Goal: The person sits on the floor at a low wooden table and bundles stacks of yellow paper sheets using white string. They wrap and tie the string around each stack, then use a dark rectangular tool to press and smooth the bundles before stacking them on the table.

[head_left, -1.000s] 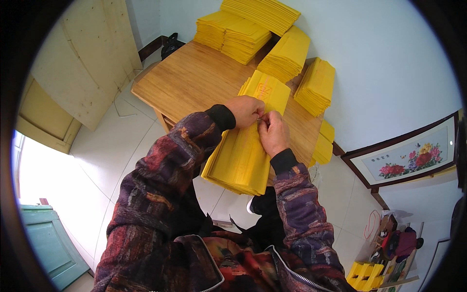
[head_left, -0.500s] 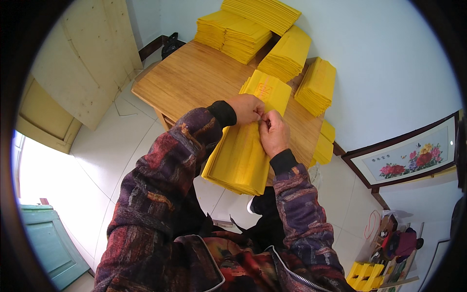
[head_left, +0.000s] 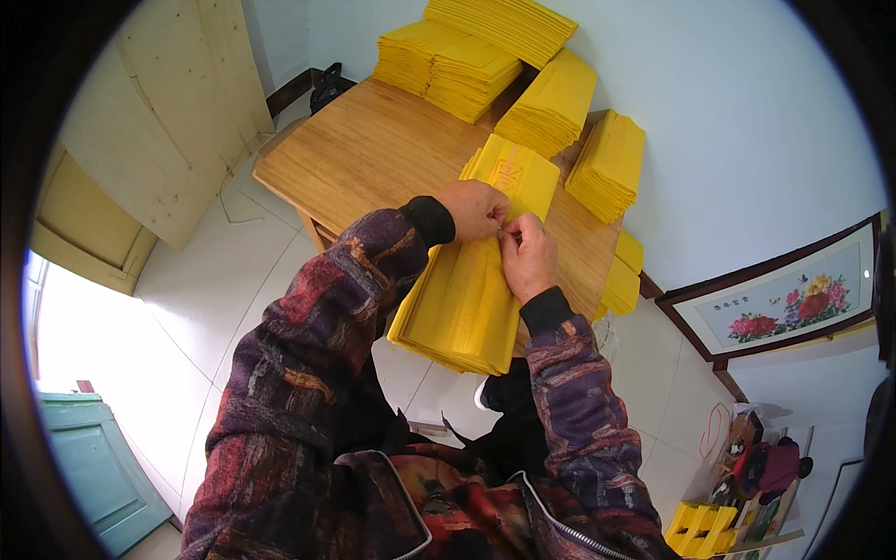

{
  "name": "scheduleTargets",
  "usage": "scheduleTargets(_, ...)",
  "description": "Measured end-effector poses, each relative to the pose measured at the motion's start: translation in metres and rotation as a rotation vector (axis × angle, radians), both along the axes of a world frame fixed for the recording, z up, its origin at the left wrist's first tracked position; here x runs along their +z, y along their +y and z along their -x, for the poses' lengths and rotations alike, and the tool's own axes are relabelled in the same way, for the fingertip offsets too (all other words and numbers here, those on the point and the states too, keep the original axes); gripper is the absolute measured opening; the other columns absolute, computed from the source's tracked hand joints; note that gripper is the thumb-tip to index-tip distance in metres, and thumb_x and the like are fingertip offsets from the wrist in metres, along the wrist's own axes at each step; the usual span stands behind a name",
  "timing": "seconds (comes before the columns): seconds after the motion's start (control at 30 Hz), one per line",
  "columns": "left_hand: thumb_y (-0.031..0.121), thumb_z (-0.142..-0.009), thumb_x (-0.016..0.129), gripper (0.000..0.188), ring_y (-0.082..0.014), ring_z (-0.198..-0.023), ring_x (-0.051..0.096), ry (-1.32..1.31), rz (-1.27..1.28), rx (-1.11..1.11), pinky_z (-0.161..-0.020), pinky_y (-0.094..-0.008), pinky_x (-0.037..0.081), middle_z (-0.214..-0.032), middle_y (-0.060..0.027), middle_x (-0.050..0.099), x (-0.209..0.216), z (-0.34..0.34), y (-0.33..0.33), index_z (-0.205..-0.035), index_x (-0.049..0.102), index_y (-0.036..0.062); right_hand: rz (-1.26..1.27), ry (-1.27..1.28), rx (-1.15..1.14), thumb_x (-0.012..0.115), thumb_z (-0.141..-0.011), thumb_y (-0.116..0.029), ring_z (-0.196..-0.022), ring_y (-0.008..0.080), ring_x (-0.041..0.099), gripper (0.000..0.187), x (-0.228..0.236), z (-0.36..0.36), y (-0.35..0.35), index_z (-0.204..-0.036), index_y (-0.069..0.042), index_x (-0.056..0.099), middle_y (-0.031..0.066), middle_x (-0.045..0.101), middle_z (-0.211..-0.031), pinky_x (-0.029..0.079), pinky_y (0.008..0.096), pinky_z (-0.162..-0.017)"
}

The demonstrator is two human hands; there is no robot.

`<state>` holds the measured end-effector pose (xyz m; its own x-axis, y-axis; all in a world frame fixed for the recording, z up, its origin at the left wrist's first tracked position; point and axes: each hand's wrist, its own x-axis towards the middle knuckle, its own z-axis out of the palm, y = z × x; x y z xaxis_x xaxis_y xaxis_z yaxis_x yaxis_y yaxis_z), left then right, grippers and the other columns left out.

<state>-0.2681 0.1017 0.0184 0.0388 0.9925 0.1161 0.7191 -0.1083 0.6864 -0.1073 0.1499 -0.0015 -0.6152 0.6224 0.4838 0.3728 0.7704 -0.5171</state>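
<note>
1. a cream door panel (head_left: pixel 159 121) leans at the far left, beside the wooden table (head_left: pixel 373 154).
2. the left hand (head_left: pixel 476 210) rests on a long stack of yellow paper sheets (head_left: pixel 467 308), its fingers curled and pinching at the top sheet near the stack's middle.
3. that stack lies on the table's near edge and overhangs it toward the person's lap.
4. the right hand (head_left: pixel 527 257) is touching the left, fingertips meeting it at the same spot; both are closed on a bit of the top sheet, though how much paper they grip cannot be told.
5. by my judgement the step in hand is picking one sheet free of the stack; the next move calls for a light pinch that lifts only a single sheet.
6. further right and behind, more yellow paper piles (head_left: pixel 551 103) stand on the table, and a framed flower picture (head_left: pixel 784 303) leans against the wall.
</note>
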Motion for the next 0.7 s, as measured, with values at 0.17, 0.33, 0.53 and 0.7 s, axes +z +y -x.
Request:
scheduleTargets(0.17,0.018,-0.071,0.061,0.014,-0.0300,-0.069,0.059,0.006,-0.009,0.013,-0.060,-0.0375,0.046,-0.072,-0.0138,0.062,-0.002,0.001,-0.001,-0.077,0.060,0.0058,0.010,-0.025,0.029,0.060,-0.077,-0.002,-0.071,0.0362,0.057,0.011,0.004,-0.003,-0.001,-0.079,-0.001,0.050,0.0188,0.056,-0.076,0.045,0.0395,-0.060)
scheduleTargets(0.33,0.012,-0.072,0.055,0.009,-0.0266,-0.059,0.052,-0.041,-0.026,0.013,-0.053,-0.0361,0.041,-0.065,-0.0133,0.055,-0.006,0.003,-0.001,-0.076,0.054,0.0043,-0.013,-0.085,0.078,0.058,-0.077,-0.003,-0.073,0.0398,0.054,0.010,0.010,-0.003,0.001,-0.078,-0.001,0.048,0.0194,0.054,-0.077,0.043,0.0430,-0.061)
scheduleTargets(0.53,0.012,-0.072,0.055,0.008,-0.0257,-0.058,0.051,-0.022,-0.081,0.015,-0.053,-0.0356,0.040,-0.063,-0.0132,0.054,-0.008,0.004,-0.001,-0.076,0.054,0.0045,-0.021,-0.108,0.079,0.056,-0.074,-0.001,-0.072,0.0395,0.054,0.009,0.011,-0.002,0.003,-0.077,-0.001,0.047,0.0190,0.053,-0.078,0.043,0.0433,-0.061)
scheduleTargets(0.7,0.011,-0.072,0.056,0.010,-0.0258,-0.058,0.052,-0.023,-0.059,0.018,-0.053,-0.0359,0.041,-0.064,-0.0130,0.055,-0.008,0.004,-0.002,-0.079,0.056,0.0047,0.007,-0.100,0.078,0.056,-0.074,0.000,-0.070,0.0360,0.054,0.009,0.007,-0.003,0.005,-0.076,-0.001,0.047,0.0178,0.053,-0.076,0.043,0.0400,-0.060)
